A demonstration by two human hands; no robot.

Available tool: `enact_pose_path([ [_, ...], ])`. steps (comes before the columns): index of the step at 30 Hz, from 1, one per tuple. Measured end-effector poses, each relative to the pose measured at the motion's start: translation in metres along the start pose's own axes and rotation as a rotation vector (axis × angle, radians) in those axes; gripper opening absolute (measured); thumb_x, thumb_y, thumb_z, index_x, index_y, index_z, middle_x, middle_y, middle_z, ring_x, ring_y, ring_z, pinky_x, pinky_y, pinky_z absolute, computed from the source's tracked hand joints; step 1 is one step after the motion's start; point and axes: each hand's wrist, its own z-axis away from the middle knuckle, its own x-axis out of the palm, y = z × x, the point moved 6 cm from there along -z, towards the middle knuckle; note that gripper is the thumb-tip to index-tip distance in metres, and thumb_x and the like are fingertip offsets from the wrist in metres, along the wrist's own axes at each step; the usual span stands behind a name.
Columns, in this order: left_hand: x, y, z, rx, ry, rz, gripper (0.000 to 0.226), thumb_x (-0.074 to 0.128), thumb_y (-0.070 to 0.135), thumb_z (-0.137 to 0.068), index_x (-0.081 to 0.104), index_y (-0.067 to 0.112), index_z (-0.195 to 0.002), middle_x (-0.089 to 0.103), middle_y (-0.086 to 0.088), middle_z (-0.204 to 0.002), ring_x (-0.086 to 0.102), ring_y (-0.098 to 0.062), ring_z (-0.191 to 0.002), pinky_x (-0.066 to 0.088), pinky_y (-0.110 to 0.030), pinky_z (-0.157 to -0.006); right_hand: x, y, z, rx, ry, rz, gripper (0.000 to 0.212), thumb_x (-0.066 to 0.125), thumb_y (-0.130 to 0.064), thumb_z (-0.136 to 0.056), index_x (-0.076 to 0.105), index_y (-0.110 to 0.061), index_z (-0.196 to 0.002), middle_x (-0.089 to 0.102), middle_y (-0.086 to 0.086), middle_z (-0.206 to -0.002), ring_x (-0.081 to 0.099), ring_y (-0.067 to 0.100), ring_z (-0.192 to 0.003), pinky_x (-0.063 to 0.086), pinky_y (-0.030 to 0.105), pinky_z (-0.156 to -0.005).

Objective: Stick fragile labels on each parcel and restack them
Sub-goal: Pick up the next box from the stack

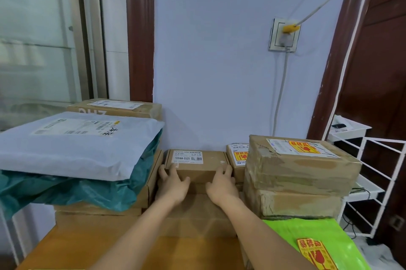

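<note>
A small brown cardboard box [198, 163] with a white "12V4A-5525" sticker sits against the wall on top of a larger carton [197, 214]. My left hand [172, 184] grips its left front corner and my right hand [222, 181] grips its right front corner. No fragile label shows on its top. To the right, a stack of taped brown boxes [301, 173] carries a yellow-and-red fragile label [304, 147] on top. Behind it a smaller box [238, 157] also bears one. A green bag [318, 245] at the lower right has a fragile label too.
On the left a grey mailer bag [74, 144] lies over a teal bag [66, 190] on stacked cartons, with another box [118, 108] behind. The wooden table [87, 245] shows in front. A white wire rack [369, 177] stands at the right, a wall socket [284, 35] above.
</note>
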Motion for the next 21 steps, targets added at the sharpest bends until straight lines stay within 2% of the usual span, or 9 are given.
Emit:
enact_pose_path([
  [6,0.0,0.006,0.016,-0.05,0.061,-0.047,0.058,0.042,0.042,-0.095,0.023,0.012,-0.141,0.005,-0.009,-0.149,0.033,-0.032,-0.125,0.039,-0.035,-0.084,0.0,-0.01,0.008,-0.053,-0.018,0.001,0.057,0.046,-0.025,-0.096,0.023,-0.002,-0.143,0.0,0.009,-0.158,0.026,0.034,-0.134,0.038,0.04,-0.099],
  [15,-0.002,-0.002,0.034,-0.078,0.053,0.014,0.058,0.043,0.039,-0.094,0.023,0.016,-0.143,0.017,-0.009,-0.14,0.043,-0.033,-0.114,0.045,-0.04,-0.092,0.001,-0.012,0.023,-0.073,-0.044,0.039,0.049,0.047,-0.028,-0.095,0.031,-0.004,-0.136,0.016,0.012,-0.151,0.027,0.035,-0.133,0.037,0.041,-0.1],
  [21,-0.004,-0.005,0.04,-0.097,0.046,0.017,0.058,0.042,0.038,-0.095,0.022,0.014,-0.144,0.017,-0.011,-0.143,0.039,-0.033,-0.121,0.044,-0.04,-0.093,-0.001,-0.01,0.031,-0.087,-0.067,0.053,0.05,0.044,-0.026,-0.096,0.029,-0.005,-0.139,0.009,0.01,-0.156,0.025,0.035,-0.135,0.036,0.041,-0.102],
])
